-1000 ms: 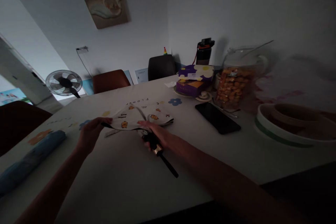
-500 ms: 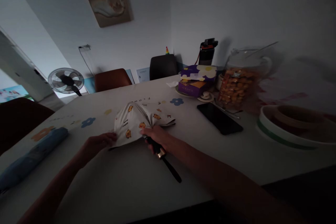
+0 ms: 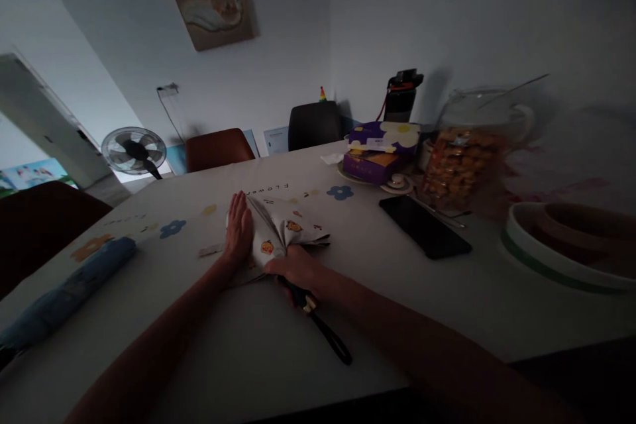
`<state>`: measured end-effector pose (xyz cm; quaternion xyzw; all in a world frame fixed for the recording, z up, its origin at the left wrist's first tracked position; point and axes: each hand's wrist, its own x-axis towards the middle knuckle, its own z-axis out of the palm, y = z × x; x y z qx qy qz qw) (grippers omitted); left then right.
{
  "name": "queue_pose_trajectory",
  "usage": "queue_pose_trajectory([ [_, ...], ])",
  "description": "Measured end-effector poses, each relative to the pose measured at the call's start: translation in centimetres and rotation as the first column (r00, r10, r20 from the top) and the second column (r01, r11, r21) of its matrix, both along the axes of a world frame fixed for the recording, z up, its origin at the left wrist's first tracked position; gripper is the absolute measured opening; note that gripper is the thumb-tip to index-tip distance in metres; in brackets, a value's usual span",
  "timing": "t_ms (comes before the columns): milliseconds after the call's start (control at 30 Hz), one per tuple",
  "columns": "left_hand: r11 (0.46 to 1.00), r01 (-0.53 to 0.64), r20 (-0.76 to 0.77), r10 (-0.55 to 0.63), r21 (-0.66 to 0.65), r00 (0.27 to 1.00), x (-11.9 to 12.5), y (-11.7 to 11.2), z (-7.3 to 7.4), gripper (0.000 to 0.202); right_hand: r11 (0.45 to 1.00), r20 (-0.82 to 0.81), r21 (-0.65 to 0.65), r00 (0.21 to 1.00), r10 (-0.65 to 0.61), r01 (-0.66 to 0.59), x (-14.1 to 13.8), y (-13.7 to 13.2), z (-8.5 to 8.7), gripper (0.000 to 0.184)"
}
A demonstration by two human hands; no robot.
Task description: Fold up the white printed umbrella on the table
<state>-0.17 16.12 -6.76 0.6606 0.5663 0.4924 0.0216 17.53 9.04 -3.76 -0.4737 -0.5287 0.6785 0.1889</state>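
A white folding umbrella (image 3: 271, 225) with orange cartoon prints lies partly gathered on the table, its canopy pointing away from me. My right hand (image 3: 298, 268) is wrapped round the umbrella near where the cloth meets the black handle; a gold-coloured band and a black wrist strap (image 3: 332, 338) stick out below it. My left hand (image 3: 239, 228) presses flat against the left side of the canopy, fingers stretched out and together. A pale strap (image 3: 211, 250) pokes out left of that hand. The underside of the canopy is hidden.
A folded blue umbrella (image 3: 74, 291) lies at the left. To the right are a black phone (image 3: 424, 225), purple boxes (image 3: 370, 164) on a plate, a jar of orange snacks (image 3: 457, 162) and a bowl (image 3: 521, 252). A fan (image 3: 134, 151) and chairs (image 3: 218, 150) stand beyond the table.
My left hand has moved from the canopy's lower left edge up onto its side and flattened. The canopy's left part is now folded inward and narrower. My right hand keeps its grip.
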Motion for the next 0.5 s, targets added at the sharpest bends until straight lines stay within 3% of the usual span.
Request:
queue_pose_trajectory([
  [100, 0.99, -0.12, 0.053, 0.116, 0.07, 0.992, 0.5, 0.6, -0.5, 0.046, 0.999, -0.052, 0.015, 0.998, -0.035, 0.036, 0.2, 0.7, -0.2, 0.024],
  [200, 0.979, -0.186, 0.074, 0.18, 0.08, 0.981, 2.1, -0.8, 0.4, 0.039, 0.992, -0.053, 0.06, 0.993, -0.105, 0.108, 0.3, 1.5, -0.5, 0.021],
  [333, 0.96, -0.118, 0.262, 0.185, -0.253, 0.947, 5.1, -2.8, 2.3, 0.038, 0.957, 0.029, 0.22, 0.979, -0.201, 0.19, 0.2, 2.1, -0.5, 0.011],
  [433, 0.928, -0.069, 0.338, 0.202, -0.366, 0.919, 6.7, -2.8, 3.6, 0.037, 0.929, 0.022, 0.31, 0.975, -0.219, 0.202, 0.2, 2.0, -0.3, 0.008],
  [500, 0.918, -0.003, 0.412, 0.181, -0.398, 0.893, 7.1, -2.5, 4.2, 0.034, 0.941, 0.016, 0.288, 0.981, -0.191, 0.179, 0.2, 1.8, -0.2, 0.008],
])
